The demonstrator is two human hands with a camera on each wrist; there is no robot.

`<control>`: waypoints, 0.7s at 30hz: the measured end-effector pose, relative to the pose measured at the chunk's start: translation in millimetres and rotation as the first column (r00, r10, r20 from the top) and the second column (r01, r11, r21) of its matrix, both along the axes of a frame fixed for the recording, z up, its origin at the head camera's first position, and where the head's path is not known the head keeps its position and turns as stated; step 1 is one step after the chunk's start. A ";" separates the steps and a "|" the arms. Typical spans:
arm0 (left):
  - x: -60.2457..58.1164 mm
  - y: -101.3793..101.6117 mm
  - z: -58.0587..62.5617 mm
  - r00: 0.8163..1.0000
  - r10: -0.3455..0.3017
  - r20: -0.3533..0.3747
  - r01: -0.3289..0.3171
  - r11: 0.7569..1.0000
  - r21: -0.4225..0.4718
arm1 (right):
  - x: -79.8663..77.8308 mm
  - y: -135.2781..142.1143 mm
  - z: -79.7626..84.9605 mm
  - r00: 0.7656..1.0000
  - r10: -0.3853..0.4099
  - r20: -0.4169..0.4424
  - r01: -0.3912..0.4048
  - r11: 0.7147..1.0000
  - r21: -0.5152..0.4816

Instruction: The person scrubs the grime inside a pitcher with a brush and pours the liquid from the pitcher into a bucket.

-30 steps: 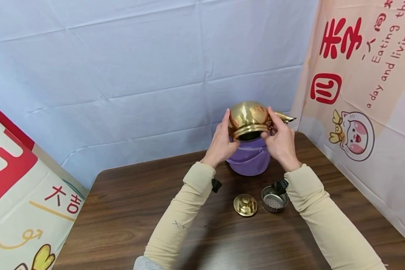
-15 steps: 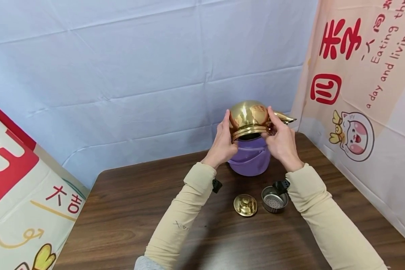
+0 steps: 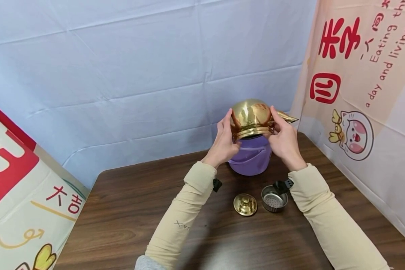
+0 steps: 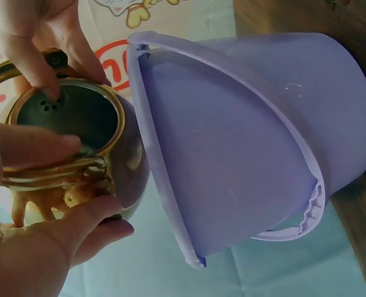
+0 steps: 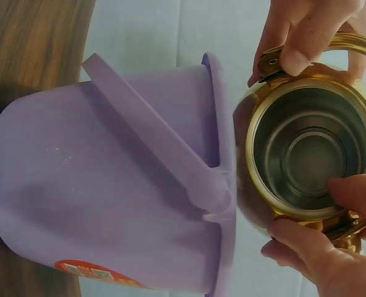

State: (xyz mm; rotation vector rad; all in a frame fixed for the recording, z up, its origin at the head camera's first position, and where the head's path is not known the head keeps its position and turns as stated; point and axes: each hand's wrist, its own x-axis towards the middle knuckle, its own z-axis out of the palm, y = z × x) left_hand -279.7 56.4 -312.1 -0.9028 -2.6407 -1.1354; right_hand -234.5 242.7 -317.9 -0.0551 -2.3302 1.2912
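A shiny gold teapot (image 3: 251, 114) is held tipped over the purple bucket (image 3: 250, 161), its mouth turned down and toward me. My left hand (image 3: 221, 144) grips one side, the thumb at the rim. On the spout side, my right hand (image 3: 283, 140) grips the other. The right wrist view looks into the teapot (image 5: 313, 154), with a bare metal interior and a thumb reaching inside the rim. Small strainer holes behind the spout show in the left wrist view, where the bucket (image 4: 232, 154) has its handle folded down. The bucket's inside is hidden.
A gold lid (image 3: 245, 204) with a knob lies on the brown wooden table (image 3: 138, 210), in front of the bucket. Beside it sits a round metal strainer basket (image 3: 274, 198). A pale cloth (image 3: 138, 75) hangs behind, and a printed cloth (image 3: 354, 75) hangs at the right.
The teapot and both hands have shifted slightly right. Its mouth has tipped further down, so less of the dark opening shows in the head view. Bucket, lid and strainer basket stay put.
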 end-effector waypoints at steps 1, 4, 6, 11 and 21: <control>-0.2 0.1 -0.1 1.000 0.000 0.002 0.000 1.000 0.000 | -0.3 0.7 -0.8 1.000 0.004 0.000 -0.004 1.000 -0.013; -0.8 -0.2 -0.4 1.000 -0.005 0.021 0.005 1.000 0.007 | -1.3 2.3 -2.7 1.000 0.010 0.002 -0.010 0.999 -0.036; -1.9 -0.7 -0.6 1.000 -0.013 0.026 0.012 1.000 0.020 | -2.0 3.1 -3.4 1.000 0.013 0.000 -0.013 0.999 -0.044; -3.7 -2.2 -0.4 1.000 -0.020 0.018 0.019 0.999 0.033 | -3.1 3.2 -3.0 1.000 0.020 0.004 -0.020 0.998 -0.058; -4.8 -2.0 0.4 0.999 -0.026 -0.043 0.027 1.000 0.012 | -3.5 0.9 -2.1 0.998 0.059 -0.037 -0.062 0.995 -0.081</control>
